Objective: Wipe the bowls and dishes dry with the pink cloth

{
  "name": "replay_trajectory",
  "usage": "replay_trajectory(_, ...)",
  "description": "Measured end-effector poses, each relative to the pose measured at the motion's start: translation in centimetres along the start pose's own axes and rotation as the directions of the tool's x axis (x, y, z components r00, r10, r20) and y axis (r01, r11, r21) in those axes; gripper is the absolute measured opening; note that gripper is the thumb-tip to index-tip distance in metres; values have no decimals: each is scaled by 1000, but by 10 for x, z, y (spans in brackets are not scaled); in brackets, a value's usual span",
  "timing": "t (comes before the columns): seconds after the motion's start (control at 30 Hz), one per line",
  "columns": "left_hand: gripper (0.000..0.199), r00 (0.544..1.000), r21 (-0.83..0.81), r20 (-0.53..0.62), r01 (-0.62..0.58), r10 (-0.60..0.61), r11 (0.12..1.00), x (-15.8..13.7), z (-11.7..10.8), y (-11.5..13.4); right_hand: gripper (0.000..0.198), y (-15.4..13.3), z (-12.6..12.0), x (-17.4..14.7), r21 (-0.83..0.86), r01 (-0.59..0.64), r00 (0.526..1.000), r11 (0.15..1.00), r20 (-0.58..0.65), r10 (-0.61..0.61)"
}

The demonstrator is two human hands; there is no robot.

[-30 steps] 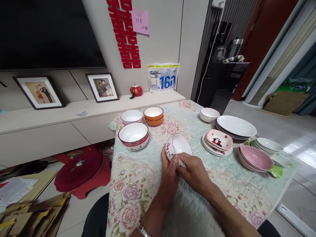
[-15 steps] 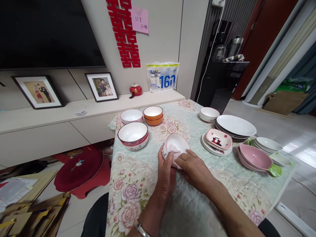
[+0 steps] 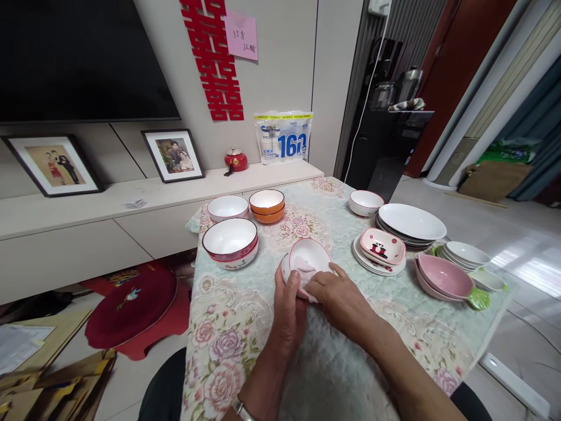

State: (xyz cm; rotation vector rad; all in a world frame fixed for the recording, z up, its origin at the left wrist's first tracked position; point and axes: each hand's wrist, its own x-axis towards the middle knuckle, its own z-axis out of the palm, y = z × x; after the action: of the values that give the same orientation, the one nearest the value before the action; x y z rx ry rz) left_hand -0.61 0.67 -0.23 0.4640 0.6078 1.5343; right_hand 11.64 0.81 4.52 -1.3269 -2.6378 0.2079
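Since one second ago, the pale pink cloth (image 3: 303,266) has come into view inside the white red-rimmed bowl (image 3: 318,252), and the right hand (image 3: 342,297) has moved to the bowl's near right rim, where its bent fingers are pressed on the cloth. The bowl is tilted over the floral tablecloth (image 3: 224,345), with the left hand (image 3: 288,301) clamped around its left side. To the left stands a stack of bowls (image 3: 230,235); to the right, a CAT dish (image 3: 382,242) lies on small plates (image 3: 372,266)
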Motion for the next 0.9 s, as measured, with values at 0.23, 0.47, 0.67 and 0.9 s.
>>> replay_trajectory(0.23, 77, 1000, 48, 5, -10, 10, 999, -7, 8, -3, 7, -17, -1, 0, 227, -194, 973, 954, -79, 217)
replay_trajectory(0.47, 64, 999, -9, -32, 31, -31, 999, -5, 4, 3, 17, -10, -3, 1, 168, 16, 1000, 986, -6, -16)
replay_trajectory(0.67, 71, 999, -19, 20, 28, -27, 999, -4, 5, 1, 29, 2, -6, -2, -6, -17, 1000, 1000, 9, 17)
replay_trajectory(0.9, 66, 1000, 6, -8, -23, 23, 1000, -8, 9, -1, 14, -17, 0, 1, 170, -113, 990, 979, -61, 125)
